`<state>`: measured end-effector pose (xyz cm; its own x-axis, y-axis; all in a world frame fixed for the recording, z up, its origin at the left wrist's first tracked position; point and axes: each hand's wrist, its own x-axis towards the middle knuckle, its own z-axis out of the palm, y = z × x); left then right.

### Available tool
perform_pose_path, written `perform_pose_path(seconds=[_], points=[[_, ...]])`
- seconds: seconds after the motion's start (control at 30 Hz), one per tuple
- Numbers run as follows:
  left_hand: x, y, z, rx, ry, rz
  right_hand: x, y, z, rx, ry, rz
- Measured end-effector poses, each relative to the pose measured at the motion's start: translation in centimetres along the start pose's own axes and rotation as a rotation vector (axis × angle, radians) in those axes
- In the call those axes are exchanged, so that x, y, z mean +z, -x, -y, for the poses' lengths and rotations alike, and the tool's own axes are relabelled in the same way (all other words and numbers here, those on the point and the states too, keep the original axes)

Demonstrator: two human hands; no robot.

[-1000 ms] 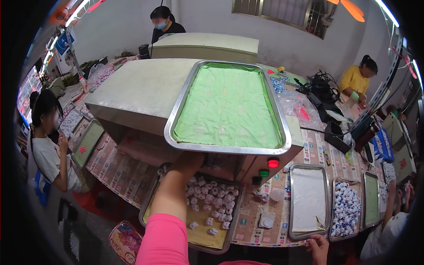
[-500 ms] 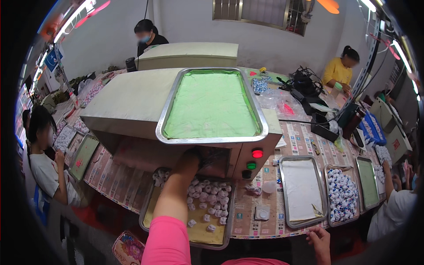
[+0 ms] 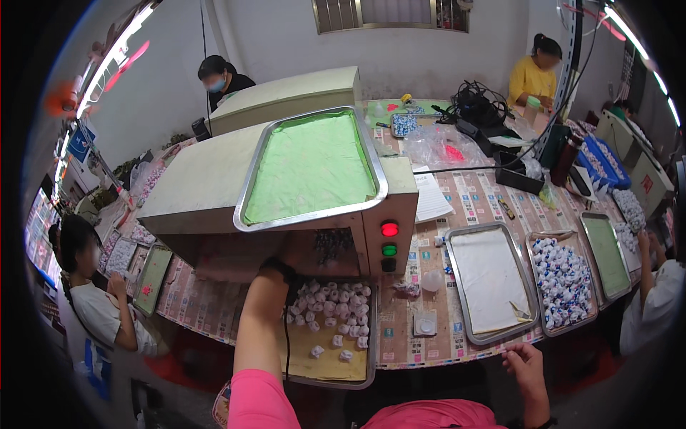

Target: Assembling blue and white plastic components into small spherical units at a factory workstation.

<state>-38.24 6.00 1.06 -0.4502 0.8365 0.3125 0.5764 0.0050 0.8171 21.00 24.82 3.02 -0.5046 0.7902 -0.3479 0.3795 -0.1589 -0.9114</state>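
My left hand (image 3: 293,250) reaches into the dark front opening of a beige metal box (image 3: 187,181); its fingers are hidden in shadow. A black band with a dark cord hanging from it circles the wrist. Below that arm, a metal tray (image 3: 371,336) with a yellowish lining holds many small white lumpy pieces (image 3: 336,304), some loose at its near side. On the box rests a metal tray with a green cloth (image 3: 314,161). My right hand (image 3: 525,363) hovers at the table's front edge, fingers loosely bent and nothing visible in them, near a white-lined tray (image 3: 493,286).
A tray of blue-and-white pieces (image 3: 561,282) and a green-lined tray (image 3: 606,254) stand at the right. Red and green lights (image 3: 389,239) glow on the box front. Tangled black cables (image 3: 475,107) lie farther back. Co-workers sit left, right and behind.
My left arm has drawn back and leftward a little, so the wristband now shows at the opening's edge. The whole view has shifted slightly. My right hand remains near the table edge.
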Motion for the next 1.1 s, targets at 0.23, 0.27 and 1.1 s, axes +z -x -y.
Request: perform_pose_path(seconds=[0.23,0.27,1.1], points=[[0.4,5.0,-2.1,-0.034,-0.009,-0.011,-0.6,0.1,-0.2,-0.071,-0.019,0.112],[0.6,6.0,-2.7,-0.032,-0.011,0.006,-0.7,0.4,-0.1,-0.084,-0.03,0.115],[35.3,2.9,-23.2,-0.716,0.684,0.127,-3.1,-0.5,-3.6,-0.295,-0.247,0.282]])
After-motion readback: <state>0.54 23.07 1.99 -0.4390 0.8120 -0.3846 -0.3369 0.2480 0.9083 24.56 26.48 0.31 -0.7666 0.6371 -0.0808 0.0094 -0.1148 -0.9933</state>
